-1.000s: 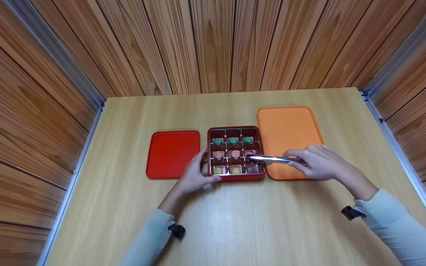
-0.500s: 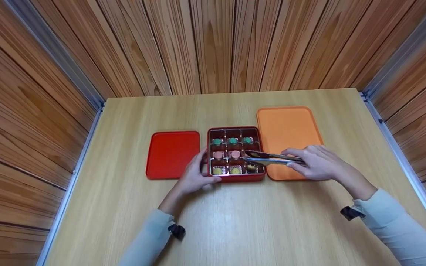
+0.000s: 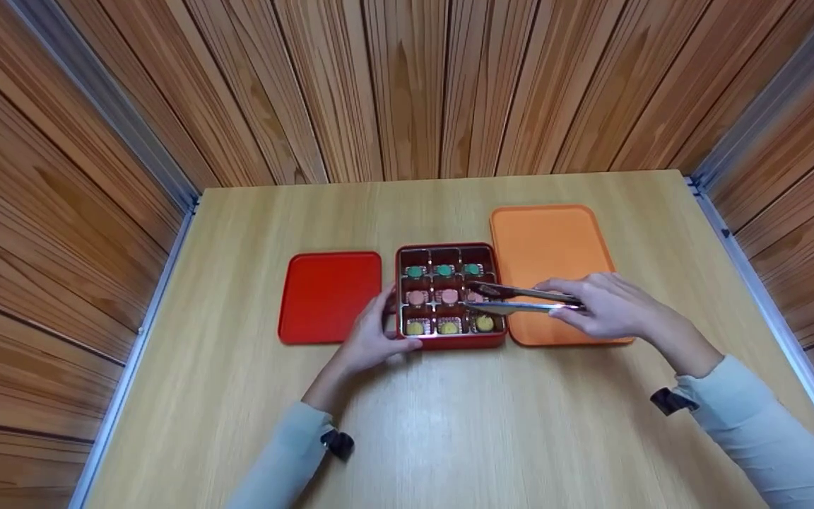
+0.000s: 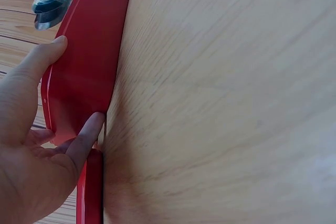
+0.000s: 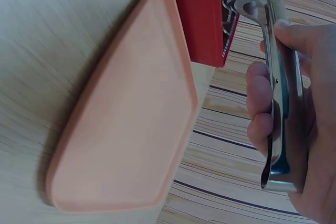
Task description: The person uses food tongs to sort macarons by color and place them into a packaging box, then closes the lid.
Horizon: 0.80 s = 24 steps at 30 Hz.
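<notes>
A red box (image 3: 453,342) with a divided insert stands mid-table. Its compartments hold small round pieces, probably sweets: a back row of green pieces (image 3: 444,270), a middle row of pink pieces (image 3: 449,297) and a front row of yellow pieces (image 3: 449,328). My left hand (image 3: 370,341) grips the box's front left corner, thumb at the front wall and fingers along the left side. Metal tongs (image 3: 520,307) are held in my right hand (image 3: 601,307). Their tips are spread above the right column and partly hide the pink piece there; nothing shows between them.
A flat red tray or lid (image 3: 333,297) lies left of the box. To the right, close against the box, is an orange tray (image 3: 552,240) with a raised rim. Wood-panelled walls (image 3: 407,85) border the table (image 3: 449,424) at the back and sides.
The tongs' arms have spread from closed to wide apart. The front right compartment, dark a second ago, now plainly shows a yellow piece. My left hand has stayed on the box.
</notes>
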Tool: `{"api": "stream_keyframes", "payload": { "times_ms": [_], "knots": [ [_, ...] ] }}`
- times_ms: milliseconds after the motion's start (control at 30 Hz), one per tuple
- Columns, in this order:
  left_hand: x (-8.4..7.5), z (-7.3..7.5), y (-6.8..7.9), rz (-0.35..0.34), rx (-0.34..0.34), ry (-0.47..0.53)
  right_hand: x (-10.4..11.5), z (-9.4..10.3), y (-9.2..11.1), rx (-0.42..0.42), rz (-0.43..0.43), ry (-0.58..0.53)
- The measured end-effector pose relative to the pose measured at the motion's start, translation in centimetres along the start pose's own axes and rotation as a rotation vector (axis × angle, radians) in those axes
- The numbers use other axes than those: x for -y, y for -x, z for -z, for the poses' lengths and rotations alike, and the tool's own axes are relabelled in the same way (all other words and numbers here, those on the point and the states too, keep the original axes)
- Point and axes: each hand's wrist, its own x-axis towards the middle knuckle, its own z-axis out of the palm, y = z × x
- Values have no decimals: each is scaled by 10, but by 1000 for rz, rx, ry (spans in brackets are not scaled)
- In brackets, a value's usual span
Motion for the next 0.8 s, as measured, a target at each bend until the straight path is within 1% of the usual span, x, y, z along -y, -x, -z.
{"api": "stream_keyframes", "payload": {
  "times_ms": [167, 233, 400, 467, 700, 800],
  "knots": [
    [1, 0, 0, -13, -5, 7, -2, 6, -1, 11, 10, -5],
    [1, 0, 0, -14, -2, 6, -4, 9, -1, 17, 1, -9],
    [2, -1, 0, 1, -1, -9, -9, 17, 0, 62, -92, -39],
    [3, -1, 0, 4, -2, -6, -13, 20, 1, 68, -111, -44],
    [3, -1, 0, 6, -5, -1, -32, 24, 8, 49, -136, -65],
    [2, 0, 0, 4, -1, -5, -40, 25, 12, 19, -123, -58]
  ]
}}
